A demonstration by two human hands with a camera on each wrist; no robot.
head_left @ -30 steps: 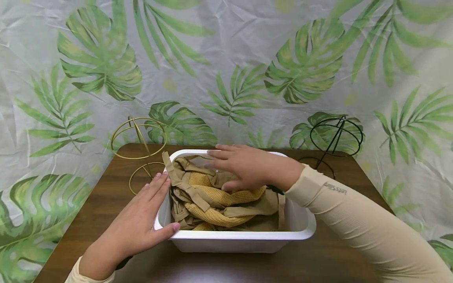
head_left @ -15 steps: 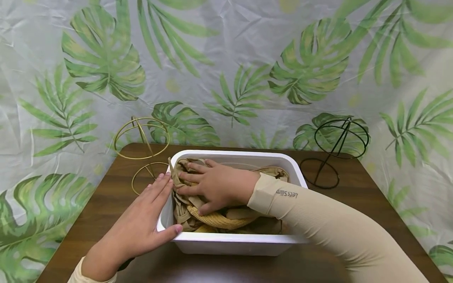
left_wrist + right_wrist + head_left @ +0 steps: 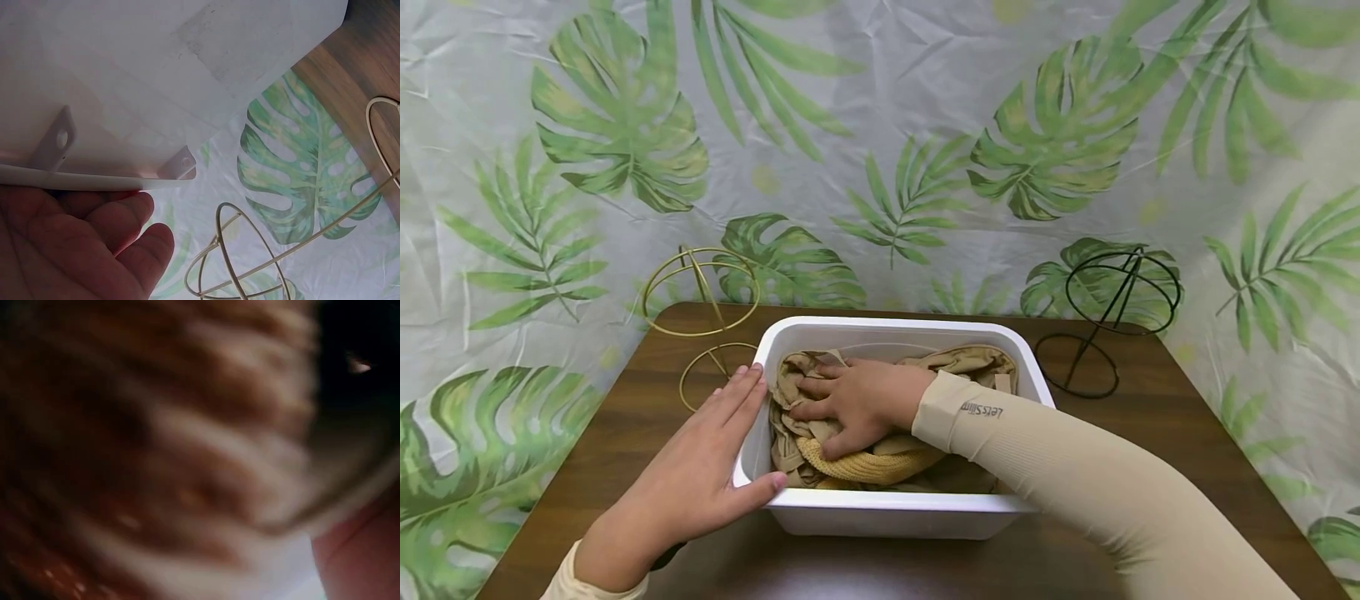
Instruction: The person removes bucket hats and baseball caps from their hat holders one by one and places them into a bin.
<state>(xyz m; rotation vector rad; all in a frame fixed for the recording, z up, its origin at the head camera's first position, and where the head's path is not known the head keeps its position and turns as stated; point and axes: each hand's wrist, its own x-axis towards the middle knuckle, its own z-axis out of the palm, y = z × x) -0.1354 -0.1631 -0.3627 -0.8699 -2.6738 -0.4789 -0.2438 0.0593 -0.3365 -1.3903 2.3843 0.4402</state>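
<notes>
A white plastic tub [image 3: 910, 501] stands on the table, filled with crumpled tan cloth [image 3: 973, 362] and a mustard-yellow knitted cloth [image 3: 872, 468]. My right hand [image 3: 861, 404] presses down on the cloth in the tub's left half, palm down with fingers spread. My left hand [image 3: 700, 462] rests against the tub's left rim, fingers straight along the outside and thumb over the near corner. From the left wrist, the tub's outer wall [image 3: 156, 81] shows above the fingers [image 3: 147, 250], which lie at the rim. The right wrist view is blurred by cloth close to the lens.
A gold wire stand [image 3: 700, 292] is behind the tub on the left, a black wire stand [image 3: 1105, 333] on the right. Both are on the dark wooden table [image 3: 647, 392]. Behind hangs a white curtain [image 3: 917, 75] printed with green leaves.
My right hand has moved left and down into the cloth. The cloth is pressed lower, and the strip that stuck over the left rim is now inside. My left hand stays at the rim.
</notes>
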